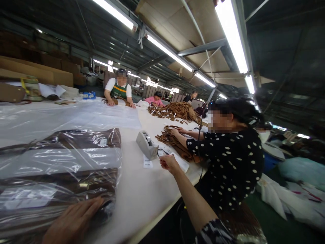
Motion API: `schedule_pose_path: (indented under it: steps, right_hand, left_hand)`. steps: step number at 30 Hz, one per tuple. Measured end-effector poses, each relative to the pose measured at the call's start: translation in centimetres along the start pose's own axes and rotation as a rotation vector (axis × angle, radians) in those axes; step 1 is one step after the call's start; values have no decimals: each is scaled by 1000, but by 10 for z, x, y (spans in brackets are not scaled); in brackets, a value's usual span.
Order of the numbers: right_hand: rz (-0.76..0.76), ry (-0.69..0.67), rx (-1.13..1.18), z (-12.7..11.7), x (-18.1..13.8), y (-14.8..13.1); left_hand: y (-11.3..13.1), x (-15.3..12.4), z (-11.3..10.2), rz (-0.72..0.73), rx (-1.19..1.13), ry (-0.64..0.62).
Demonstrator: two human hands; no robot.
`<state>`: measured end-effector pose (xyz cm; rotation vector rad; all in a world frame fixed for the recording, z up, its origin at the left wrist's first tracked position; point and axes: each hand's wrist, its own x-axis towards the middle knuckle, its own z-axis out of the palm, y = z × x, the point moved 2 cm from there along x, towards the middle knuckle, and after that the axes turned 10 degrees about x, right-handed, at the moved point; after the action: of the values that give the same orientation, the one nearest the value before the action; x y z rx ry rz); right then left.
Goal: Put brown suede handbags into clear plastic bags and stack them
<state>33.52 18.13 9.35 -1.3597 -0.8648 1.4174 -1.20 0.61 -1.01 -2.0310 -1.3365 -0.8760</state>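
Observation:
My left hand [73, 218] lies stretched out, palm down, on the near edge of a clear plastic bag [96, 157] with dark brown folded goods inside. A small white label [103, 142] shows at the bag's upper right. Over the table's middle, my right hand [169, 163] has its fingers pinched together beside a grey tape dispenser [147, 145]. A thin dark curved line [162, 150] runs between the dispenser's front end and those fingers; whether it is a strip of tape, I cannot tell. White printed labels [147, 162] lie below the dispenser.
To my right, a person in a polka-dot top [228, 152] handles brown straps [167, 135]. A larger brown heap [181, 110] lies farther back. Across the white table [137, 189] a person in a green apron [119, 89] works. Clear plastic sheets [63, 117] cover the left side.

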Motion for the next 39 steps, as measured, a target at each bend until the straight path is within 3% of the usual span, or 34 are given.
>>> schedule_pose_path:
  steps: [4,8,12,17,25,28,34,39]
  right_hand:
    - [38,-146,103,35,-55,13]
    - [119,-302,214,78,-116,38]
    - [121,-347,273,104,-154,58]
    - [89,-276,331,122,-162,65]
    - [-34,-132,323,138,-160,72]
    - [-19,-79,308,138,-154,86]
    - [97,36,266,135,-146,109]
    - [177,41,262,139,-141,115]
  left_hand:
    - [9,11,-7,-15,18,-61]
    - [20,35,-31,-31,36,-133]
    - [28,59,-43,-92,19,-259]
    - [32,65,-33,-114,2,-350]
    - [36,56,-19,-87,31,-237]
    - [38,52,-13,-73,47,-196]
    - [41,51,-12,-33,110,-255]
    - [42,52,-13,-13,131,-258]
